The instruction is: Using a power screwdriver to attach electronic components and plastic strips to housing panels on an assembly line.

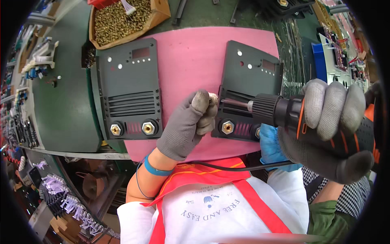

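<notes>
In front of me, my left hand (193, 118), in a grey knitted glove, is closed with thumb and fingers pinched together. Something small and pale shows at its fingertips, too small to name. My right hand (329, 118), also gloved in grey, with blue at the wrist, wraps round a black and orange power screwdriver (270, 110). Its bit (237, 103) points left, close to the left fingertips; whether it touches cannot be told. Below the tools lies a dark front panel (252, 77) with slots and brass connectors. A similar panel (130, 81) lies on the left.
Both panels rest on a pink mat (189, 49). At the far left, a cardboard box (162, 12) holds many brass fittings. A black cable (227, 167) crosses before my body. Another person's green sleeve (331, 217) is at lower right. A blue bin (319, 61) stands far right.
</notes>
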Tool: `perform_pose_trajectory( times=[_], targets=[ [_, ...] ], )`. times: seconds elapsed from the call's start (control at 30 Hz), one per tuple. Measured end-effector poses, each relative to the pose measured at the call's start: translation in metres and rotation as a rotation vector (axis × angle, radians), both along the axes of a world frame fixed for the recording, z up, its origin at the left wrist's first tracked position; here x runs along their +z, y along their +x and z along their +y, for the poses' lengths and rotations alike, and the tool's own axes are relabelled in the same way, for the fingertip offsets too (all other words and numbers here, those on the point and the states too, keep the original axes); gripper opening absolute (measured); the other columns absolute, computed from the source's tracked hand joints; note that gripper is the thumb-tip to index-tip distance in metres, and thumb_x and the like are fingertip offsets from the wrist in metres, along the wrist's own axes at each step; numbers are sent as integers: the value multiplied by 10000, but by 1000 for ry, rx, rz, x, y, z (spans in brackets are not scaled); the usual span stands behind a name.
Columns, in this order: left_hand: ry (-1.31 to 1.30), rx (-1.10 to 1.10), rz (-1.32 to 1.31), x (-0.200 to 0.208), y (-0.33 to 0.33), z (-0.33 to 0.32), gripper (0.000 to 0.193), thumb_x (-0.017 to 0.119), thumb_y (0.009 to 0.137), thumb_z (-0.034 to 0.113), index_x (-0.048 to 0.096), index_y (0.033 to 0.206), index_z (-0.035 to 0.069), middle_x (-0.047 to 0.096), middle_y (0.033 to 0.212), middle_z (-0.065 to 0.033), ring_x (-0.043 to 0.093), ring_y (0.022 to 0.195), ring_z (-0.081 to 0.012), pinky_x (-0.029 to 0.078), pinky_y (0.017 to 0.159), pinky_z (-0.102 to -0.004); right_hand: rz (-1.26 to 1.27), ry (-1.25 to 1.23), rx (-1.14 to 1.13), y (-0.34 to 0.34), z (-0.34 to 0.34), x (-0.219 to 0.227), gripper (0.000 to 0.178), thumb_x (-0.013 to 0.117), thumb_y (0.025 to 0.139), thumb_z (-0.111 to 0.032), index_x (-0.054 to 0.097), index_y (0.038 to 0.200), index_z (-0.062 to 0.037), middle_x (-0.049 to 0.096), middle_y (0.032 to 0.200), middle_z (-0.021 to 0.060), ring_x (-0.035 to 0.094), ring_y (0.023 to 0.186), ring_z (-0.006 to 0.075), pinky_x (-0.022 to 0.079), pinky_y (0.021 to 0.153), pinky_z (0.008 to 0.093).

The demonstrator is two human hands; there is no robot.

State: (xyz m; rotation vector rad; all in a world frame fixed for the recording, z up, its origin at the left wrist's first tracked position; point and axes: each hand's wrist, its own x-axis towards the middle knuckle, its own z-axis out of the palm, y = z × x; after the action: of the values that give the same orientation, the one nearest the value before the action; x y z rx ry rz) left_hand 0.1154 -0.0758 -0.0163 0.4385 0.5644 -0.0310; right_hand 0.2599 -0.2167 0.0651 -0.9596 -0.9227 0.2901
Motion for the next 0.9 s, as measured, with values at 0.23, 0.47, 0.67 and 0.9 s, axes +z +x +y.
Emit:
perform_pose_trajectory(
  times=[0.23,0.47,0.67,0.9],
  targets=[
    [48,2,-113,-6,-4,-3,375,522,979,447,602,1042,87,322,674,59,234,536,-59,231,488,-221,16,-29,40,0,-14,7,515,654,889,-242,406,1271,0,573,889,92,546,625,168,480,574,331],
    [195,-16,-98,-3,-1,-2,432,562,956,474,595,1051,54,368,667,43,281,541,-76,261,501,-230,21,-25,67,2,-17,9,505,649,886,-248,414,1258,1,572,886,91,545,627,168,478,578,332],
    [164,-65,-83,-3,1,3,445,580,946,470,589,1049,38,384,672,37,290,541,-70,261,500,-229,25,-3,110,6,-11,5,497,644,884,-253,421,1247,2,570,884,90,543,629,168,477,581,333],
    [195,-151,-49,-2,5,7,440,566,951,483,579,1015,49,385,655,43,290,535,-65,246,488,-227,21,55,159,14,3,-2,487,639,881,-258,428,1235,3,569,882,90,542,631,168,475,585,335]
  ],
)
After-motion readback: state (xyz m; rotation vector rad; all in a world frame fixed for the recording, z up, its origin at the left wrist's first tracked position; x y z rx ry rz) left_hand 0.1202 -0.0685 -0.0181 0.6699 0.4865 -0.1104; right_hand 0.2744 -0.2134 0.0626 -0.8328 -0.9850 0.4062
